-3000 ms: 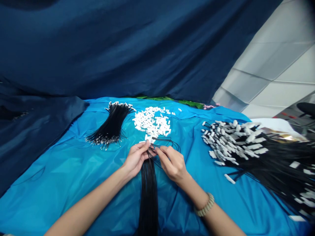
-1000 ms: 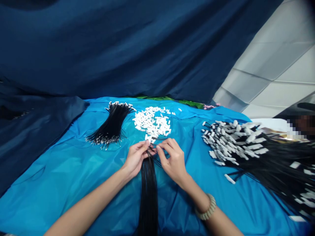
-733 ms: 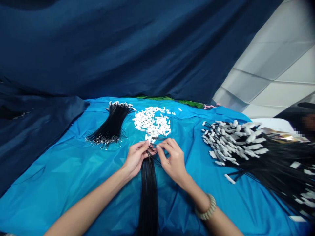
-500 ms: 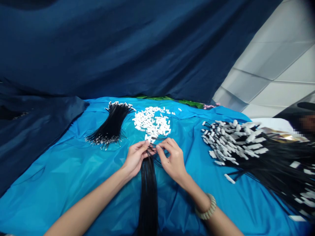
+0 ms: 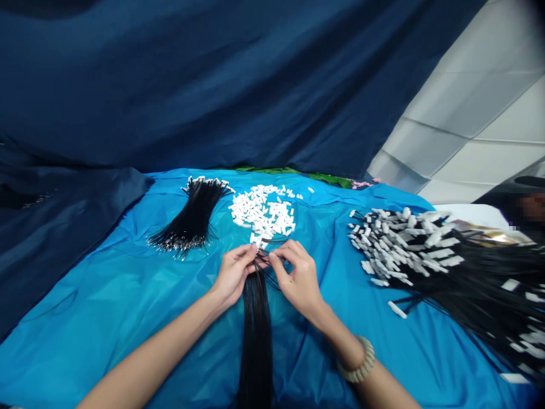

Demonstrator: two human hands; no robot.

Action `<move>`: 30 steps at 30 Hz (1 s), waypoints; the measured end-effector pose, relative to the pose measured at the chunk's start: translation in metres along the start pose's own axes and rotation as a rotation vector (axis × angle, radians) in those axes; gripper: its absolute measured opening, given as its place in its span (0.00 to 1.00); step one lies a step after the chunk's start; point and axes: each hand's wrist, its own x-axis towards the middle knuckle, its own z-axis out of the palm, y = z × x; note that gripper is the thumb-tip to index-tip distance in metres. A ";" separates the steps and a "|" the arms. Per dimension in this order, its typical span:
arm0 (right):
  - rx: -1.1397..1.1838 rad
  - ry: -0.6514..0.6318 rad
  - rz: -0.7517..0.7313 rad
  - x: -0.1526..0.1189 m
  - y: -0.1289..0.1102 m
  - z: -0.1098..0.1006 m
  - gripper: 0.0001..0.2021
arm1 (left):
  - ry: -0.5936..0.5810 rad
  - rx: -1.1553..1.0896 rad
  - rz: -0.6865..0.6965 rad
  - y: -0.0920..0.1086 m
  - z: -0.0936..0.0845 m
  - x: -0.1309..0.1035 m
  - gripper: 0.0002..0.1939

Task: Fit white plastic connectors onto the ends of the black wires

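Observation:
My left hand (image 5: 234, 274) is closed, its thumb and forefinger pinching a small white plastic connector (image 5: 258, 241). Close beside it, my right hand (image 5: 298, 275) has its fingertips pressed together on thin black wires (image 5: 272, 250); which single wire it grips is too small to tell. A long bundle of black wires (image 5: 256, 341) runs from under the hands toward me over the blue cloth. Just beyond the fingertips lies a loose pile of white connectors (image 5: 264, 210).
Left of the pile lies a short bundle of black wires (image 5: 193, 213) with metal tips and white connectors. At right is a big heap of wires with white connectors (image 5: 404, 238). Dark blue fabric (image 5: 213, 85) hangs behind the blue cloth (image 5: 128, 318). Part of a person (image 5: 534, 207) shows at far right.
My right hand has shifted very slightly to the left, toward my left hand. My left hand and the piles look the same.

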 end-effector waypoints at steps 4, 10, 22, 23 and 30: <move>-0.012 -0.008 0.001 0.000 0.000 -0.001 0.07 | -0.005 0.007 -0.003 0.000 0.000 0.000 0.08; -0.060 -0.063 -0.059 0.000 -0.001 -0.004 0.07 | 0.012 -0.002 -0.010 0.000 0.000 0.001 0.07; -0.046 -0.073 -0.061 0.001 0.000 -0.005 0.07 | 0.003 -0.005 -0.012 0.000 0.000 0.001 0.07; -0.041 -0.070 -0.063 0.001 0.000 -0.005 0.07 | 0.003 -0.004 -0.011 0.000 0.000 0.001 0.07; -0.032 -0.049 -0.075 0.002 0.002 -0.004 0.07 | 0.007 0.005 -0.012 0.000 0.000 0.001 0.08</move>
